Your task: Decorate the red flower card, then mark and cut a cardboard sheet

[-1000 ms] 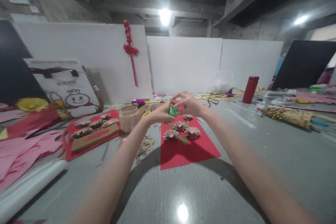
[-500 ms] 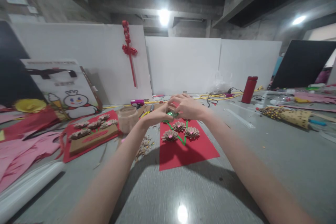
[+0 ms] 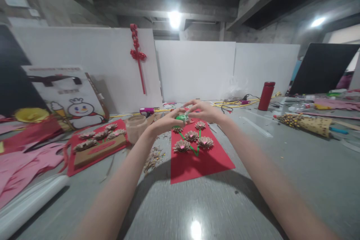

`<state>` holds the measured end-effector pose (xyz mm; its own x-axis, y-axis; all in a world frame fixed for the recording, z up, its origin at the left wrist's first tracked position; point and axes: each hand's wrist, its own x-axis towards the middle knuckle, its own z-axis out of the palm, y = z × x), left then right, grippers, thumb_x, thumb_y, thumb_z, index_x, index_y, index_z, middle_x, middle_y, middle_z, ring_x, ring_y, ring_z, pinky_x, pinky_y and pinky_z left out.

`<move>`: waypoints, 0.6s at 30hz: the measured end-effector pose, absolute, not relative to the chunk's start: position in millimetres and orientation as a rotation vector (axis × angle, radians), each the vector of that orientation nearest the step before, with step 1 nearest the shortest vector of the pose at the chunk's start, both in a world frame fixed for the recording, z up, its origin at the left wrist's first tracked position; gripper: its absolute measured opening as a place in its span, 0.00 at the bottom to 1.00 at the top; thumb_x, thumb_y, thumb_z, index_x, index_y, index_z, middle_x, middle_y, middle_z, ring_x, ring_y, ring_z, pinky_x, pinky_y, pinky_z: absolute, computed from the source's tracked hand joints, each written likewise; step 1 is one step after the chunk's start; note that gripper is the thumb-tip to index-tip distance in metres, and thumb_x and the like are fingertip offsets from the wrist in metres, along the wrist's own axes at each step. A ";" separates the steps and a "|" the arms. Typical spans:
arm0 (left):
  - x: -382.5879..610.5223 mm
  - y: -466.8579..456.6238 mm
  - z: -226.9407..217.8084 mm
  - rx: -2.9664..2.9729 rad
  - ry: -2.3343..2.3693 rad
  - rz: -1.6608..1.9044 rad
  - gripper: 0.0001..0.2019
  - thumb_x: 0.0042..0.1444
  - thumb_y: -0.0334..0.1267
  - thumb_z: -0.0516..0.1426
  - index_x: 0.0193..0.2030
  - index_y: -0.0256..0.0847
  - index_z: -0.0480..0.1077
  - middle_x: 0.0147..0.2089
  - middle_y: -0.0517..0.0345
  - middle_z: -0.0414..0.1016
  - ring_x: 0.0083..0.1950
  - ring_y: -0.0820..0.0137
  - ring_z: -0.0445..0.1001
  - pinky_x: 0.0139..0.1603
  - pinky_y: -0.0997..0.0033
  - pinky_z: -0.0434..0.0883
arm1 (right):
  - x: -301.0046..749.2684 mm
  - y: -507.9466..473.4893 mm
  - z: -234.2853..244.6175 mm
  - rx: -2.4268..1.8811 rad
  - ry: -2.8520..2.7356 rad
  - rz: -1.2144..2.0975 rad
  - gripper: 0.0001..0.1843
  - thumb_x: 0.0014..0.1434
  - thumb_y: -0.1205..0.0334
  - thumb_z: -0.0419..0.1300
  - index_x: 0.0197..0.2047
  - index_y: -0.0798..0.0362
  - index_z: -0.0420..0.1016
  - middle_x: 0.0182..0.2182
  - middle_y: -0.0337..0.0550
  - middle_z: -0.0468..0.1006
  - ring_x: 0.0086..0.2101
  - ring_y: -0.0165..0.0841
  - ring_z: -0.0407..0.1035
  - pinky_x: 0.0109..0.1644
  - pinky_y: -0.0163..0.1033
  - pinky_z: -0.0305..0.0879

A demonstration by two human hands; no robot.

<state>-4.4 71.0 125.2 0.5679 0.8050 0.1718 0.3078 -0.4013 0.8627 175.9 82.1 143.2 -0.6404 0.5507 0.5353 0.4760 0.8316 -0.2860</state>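
Note:
My left hand [image 3: 165,121] is closed around a small shiny green roll of tape [image 3: 180,117], above the far left of a red sheet [image 3: 191,170]. At the roll's right side, my right hand [image 3: 206,112] pinches what looks like a thin, glossy loose end of the tape; its fingertips are partly blurred. On the sheet below are several brown paper flowers [image 3: 191,136] with pink centres. Green strips [image 3: 194,150] run between them like stems.
To the left stands a brown jar [image 3: 136,129], beside a red panel with similar flowers [image 3: 100,135]. Brown scraps [image 3: 154,158] lie near the sheet. A red bottle [image 3: 266,96] and a wrapped bouquet [image 3: 306,124] are at right; a white roll [image 3: 33,202] is front left.
My hands have drawn slightly apart, the right one shifting to the right. More of the green roll and of the flowers behind it now shows.

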 end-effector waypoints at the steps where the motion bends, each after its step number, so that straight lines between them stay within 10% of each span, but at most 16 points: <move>1: -4.8 71.0 125.0 1.985 0.915 0.753 0.24 0.42 0.32 0.52 0.48 0.42 0.54 0.40 0.58 0.65 0.37 0.73 0.66 0.37 0.73 0.62 | 176.1 82.7 143.0 -0.759 -2.387 0.225 0.09 0.52 0.62 0.53 0.31 0.52 0.75 0.45 0.42 0.66 0.43 0.30 0.61 0.46 0.37 0.56; 18: -1.2 68.8 127.9 2.082 1.037 0.789 0.24 0.42 0.34 0.52 0.49 0.39 0.53 0.37 0.58 0.64 0.35 0.73 0.65 0.32 0.74 0.63 | 158.7 83.1 132.2 -0.756 -2.111 0.486 0.02 0.42 0.67 0.60 0.22 0.54 0.74 0.42 0.42 0.67 0.42 0.32 0.61 0.47 0.39 0.53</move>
<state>-1.2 68.8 127.9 0.5003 0.8384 0.2161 0.4319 -0.4580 0.7770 158.7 83.1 132.2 -0.4820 0.6626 0.5733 0.3451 0.7450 -0.5709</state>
